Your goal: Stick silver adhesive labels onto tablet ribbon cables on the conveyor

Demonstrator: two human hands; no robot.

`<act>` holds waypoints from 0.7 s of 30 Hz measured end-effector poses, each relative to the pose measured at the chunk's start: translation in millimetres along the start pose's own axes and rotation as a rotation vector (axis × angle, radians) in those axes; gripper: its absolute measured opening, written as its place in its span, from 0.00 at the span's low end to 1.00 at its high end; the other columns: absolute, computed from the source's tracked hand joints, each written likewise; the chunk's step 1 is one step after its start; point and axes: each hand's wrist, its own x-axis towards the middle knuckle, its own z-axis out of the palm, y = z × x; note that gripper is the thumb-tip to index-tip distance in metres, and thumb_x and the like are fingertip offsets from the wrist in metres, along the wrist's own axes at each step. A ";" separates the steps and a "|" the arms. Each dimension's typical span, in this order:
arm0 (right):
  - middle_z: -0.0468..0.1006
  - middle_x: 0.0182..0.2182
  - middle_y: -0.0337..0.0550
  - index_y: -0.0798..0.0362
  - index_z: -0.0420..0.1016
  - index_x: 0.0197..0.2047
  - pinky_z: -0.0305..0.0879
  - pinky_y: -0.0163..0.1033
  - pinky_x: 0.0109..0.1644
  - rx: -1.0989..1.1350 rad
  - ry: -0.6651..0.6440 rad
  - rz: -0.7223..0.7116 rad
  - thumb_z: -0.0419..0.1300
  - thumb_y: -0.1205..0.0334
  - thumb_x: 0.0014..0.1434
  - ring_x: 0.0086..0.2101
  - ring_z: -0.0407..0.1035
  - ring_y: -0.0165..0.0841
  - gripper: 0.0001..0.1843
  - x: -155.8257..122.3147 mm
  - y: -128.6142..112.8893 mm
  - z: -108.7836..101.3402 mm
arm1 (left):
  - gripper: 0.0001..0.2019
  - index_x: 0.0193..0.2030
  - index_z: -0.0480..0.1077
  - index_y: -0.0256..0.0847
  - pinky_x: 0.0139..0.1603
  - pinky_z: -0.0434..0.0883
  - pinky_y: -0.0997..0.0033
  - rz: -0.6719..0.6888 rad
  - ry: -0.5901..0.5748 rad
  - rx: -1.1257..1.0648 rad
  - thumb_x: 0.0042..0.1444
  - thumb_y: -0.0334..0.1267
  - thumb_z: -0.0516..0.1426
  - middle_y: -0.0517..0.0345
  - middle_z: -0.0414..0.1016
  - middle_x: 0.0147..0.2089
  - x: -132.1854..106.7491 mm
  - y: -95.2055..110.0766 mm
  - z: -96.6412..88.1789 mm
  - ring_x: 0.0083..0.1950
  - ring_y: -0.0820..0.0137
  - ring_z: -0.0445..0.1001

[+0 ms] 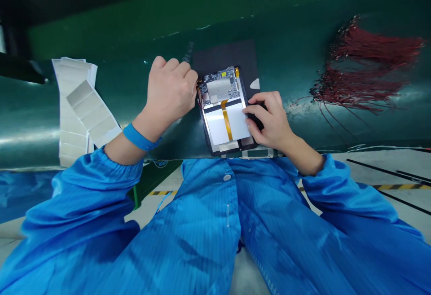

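An opened tablet (215, 126) lies on a black mat (224, 55) near the bench's front edge. Its upper part shows a circuit board (220, 87); below sits a silver-white battery (240, 122), crossed by an orange ribbon cable (227, 122). My left hand (173, 86) is closed at the tablet's upper left corner, by a short red wire. Whatever its fingertips pinch is hidden behind the fist. My right hand (267, 117) rests at the tablet's right edge, fingers bent and apart, fingertips touching the frame and battery edge.
On the left, sheets of pale rectangular stickers (76, 120) overlap on the green bench (161, 138). Two bundles of thin dark-red wires (367, 70) lie at the right. A blue band (138, 138) circles my left wrist. The bench's front edge runs close to my body.
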 end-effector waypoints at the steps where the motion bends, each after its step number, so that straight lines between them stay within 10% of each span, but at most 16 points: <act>1: 0.72 0.53 0.50 0.45 0.72 0.53 0.61 0.59 0.55 0.000 0.002 -0.003 0.58 0.62 0.66 0.52 0.66 0.49 0.13 0.2 0.0 0.0 | 0.13 0.38 0.67 0.44 0.63 0.57 0.38 -0.004 0.004 0.023 0.72 0.43 0.47 0.44 0.70 0.44 -1.0 -0.3 -0.5 0.54 0.50 0.66; 21: 0.72 0.53 0.49 0.43 0.73 0.54 0.62 0.62 0.56 0.008 0.002 0.015 0.57 0.61 0.67 0.52 0.67 0.49 0.13 0.6 -0.2 0.3 | 0.05 0.41 0.71 0.44 0.50 0.64 0.56 -0.178 0.169 -0.214 0.64 0.40 0.55 0.52 0.72 0.43 -4.5 -18.7 11.5 0.45 0.62 0.70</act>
